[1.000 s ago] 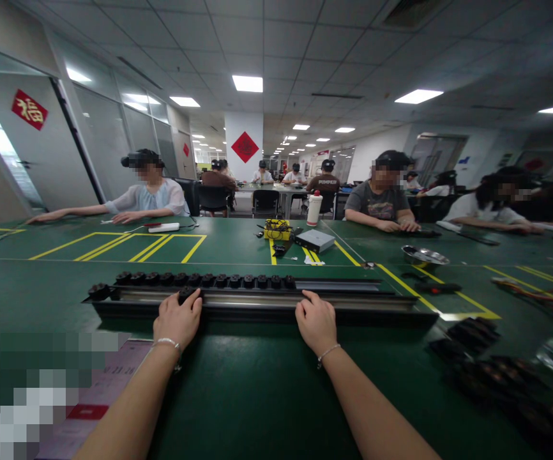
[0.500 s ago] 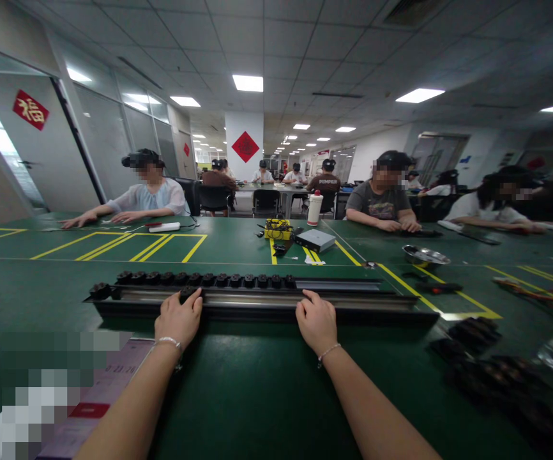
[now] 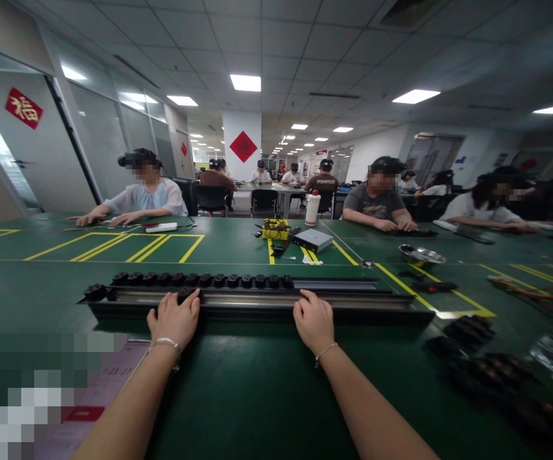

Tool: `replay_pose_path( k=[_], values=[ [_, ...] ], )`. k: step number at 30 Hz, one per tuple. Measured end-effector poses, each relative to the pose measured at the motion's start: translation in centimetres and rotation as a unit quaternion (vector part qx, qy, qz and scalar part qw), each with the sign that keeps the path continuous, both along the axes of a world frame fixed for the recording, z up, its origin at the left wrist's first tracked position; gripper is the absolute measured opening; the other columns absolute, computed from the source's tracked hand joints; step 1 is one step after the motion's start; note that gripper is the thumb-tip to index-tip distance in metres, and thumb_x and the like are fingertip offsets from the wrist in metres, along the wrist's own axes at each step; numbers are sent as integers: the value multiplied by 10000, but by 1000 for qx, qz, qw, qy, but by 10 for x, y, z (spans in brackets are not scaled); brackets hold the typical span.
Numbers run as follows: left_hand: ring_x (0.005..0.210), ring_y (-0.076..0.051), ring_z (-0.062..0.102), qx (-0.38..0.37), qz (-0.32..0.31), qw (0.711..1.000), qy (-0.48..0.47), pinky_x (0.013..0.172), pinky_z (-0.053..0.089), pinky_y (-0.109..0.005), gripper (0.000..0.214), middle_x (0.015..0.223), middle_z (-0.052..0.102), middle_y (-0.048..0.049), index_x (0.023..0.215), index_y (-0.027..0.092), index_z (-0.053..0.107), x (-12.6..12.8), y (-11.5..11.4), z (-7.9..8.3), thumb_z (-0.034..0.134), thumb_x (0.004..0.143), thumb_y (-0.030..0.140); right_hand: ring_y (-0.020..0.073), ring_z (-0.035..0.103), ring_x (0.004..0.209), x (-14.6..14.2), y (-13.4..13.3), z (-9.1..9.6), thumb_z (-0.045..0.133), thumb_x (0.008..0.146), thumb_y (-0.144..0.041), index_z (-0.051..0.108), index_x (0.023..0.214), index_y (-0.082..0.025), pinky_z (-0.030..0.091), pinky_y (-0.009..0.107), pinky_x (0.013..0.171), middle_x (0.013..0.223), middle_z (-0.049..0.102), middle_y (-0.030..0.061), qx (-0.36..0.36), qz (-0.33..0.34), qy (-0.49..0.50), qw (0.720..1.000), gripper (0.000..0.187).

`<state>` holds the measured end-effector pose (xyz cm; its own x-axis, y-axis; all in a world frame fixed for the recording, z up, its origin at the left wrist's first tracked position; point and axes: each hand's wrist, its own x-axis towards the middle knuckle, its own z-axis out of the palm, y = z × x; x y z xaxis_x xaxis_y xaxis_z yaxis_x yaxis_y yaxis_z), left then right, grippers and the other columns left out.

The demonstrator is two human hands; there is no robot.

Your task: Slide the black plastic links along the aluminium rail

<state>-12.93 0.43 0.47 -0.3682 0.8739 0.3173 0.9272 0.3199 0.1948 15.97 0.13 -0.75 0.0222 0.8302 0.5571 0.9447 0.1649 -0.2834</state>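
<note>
A long black rail with a silver inner strip (image 3: pixel 363 300) lies across the green table in front of me. Along its far side sits a row of several small black knob-like parts (image 3: pixel 200 280). My left hand (image 3: pixel 174 319) rests on the rail's near edge, its fingers curled over a black part (image 3: pixel 188 293) in the channel. Further right, my right hand (image 3: pixel 312 319) presses on the near edge with bent fingers, and nothing shows inside them.
More black parts (image 3: pixel 468 332) lie in piles at the right. A paper sheet (image 3: pixel 108 390) lies at the lower left. A metal bowl (image 3: pixel 423 255), a grey box (image 3: pixel 312 239) and a yellow item (image 3: pixel 276 229) stand beyond the rail. Other people work at the table's far side.
My view has shifted slightly, so everything sits a little to the left. The person at the far left has drawn an outstretched arm in. My hands stay on the rail.
</note>
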Motion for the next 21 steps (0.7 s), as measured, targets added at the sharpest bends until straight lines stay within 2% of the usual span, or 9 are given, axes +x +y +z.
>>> replay_pose_path(
  k=[9,21],
  values=[
    [1225,-285,376,5,-51,997,57,980,294,-446,443,1228,515,-141,1228,294,497,-4,5,-4,256,861,347,163,525,984,0,0,0,380,844,-245,620,701,-201,303,343,872,1131,576,49,2,1,-5,1000,282],
    [1200,-287,401,-1,-56,995,79,966,303,-424,457,1208,516,-139,1234,302,488,-4,6,-4,264,852,416,163,525,989,0,0,0,383,841,-241,621,700,-203,302,345,881,1133,576,50,7,3,-8,1000,279]
  ],
)
